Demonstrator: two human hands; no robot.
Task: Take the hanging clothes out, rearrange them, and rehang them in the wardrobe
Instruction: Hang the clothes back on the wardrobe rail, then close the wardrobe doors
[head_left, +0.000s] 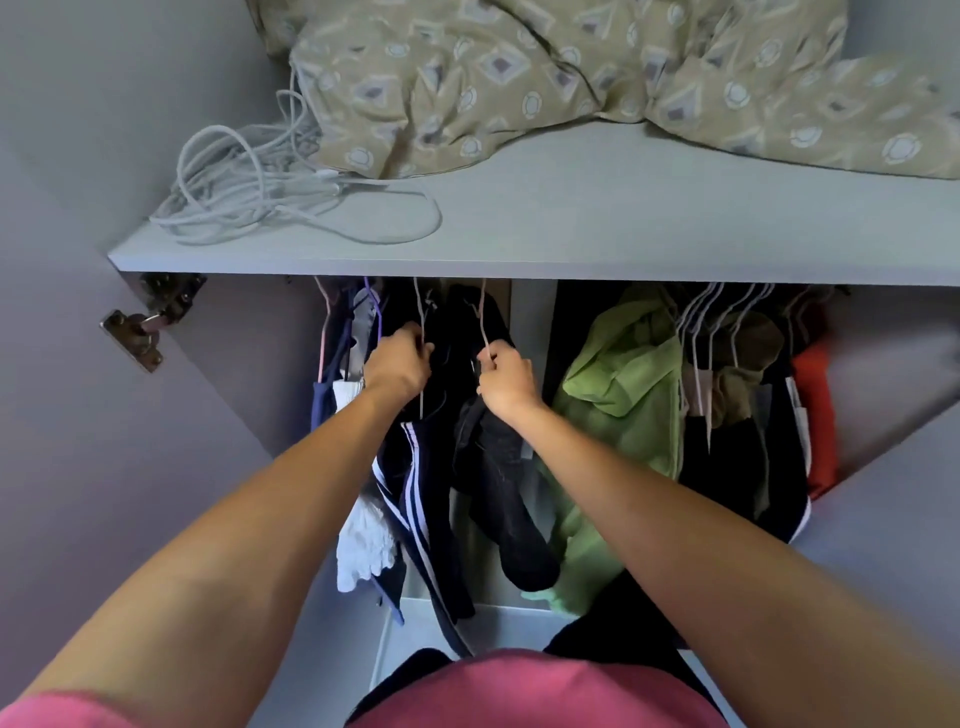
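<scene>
**Both hands on wire hangers, left section of wardrobe**

Left hand (397, 364) is raised under the shelf (571, 228), fingers curled round a white wire hanger (418, 332). From it hang dark trousers with white side stripes (415, 499), falling straight down between the forearms.

Right hand (506, 379) is seen just beside the left, thumb and fingers pinched on a second wire hanger (484, 322). A dark grey garment (511, 499) is draped over that hanger and trails below the wrist. The hooks of both hangers run up behind the shelf edge; the rail itself is hidden, so it cannot be told whether they are seated on it.

To the left of the left hand: a navy garment (324, 400) and a white lacy piece (363, 540) on a pink hanger (323, 338) and a purple one (375, 306).

To the right, past a bare strip of back panel: a light green garment (623, 405), then a bunch of white hangers (711, 322) with dark clothes (727, 467), an olive piece (748, 364) and a red item (815, 415) at the far end.

On the shelf top: a coil of white cable (249, 182) at the left, and patterned beige bedding (571, 73) bundled behind it. A metal door hinge (150, 322) is fixed at the left wall. A pink top (519, 691) is visible at the bottom edge.
</scene>
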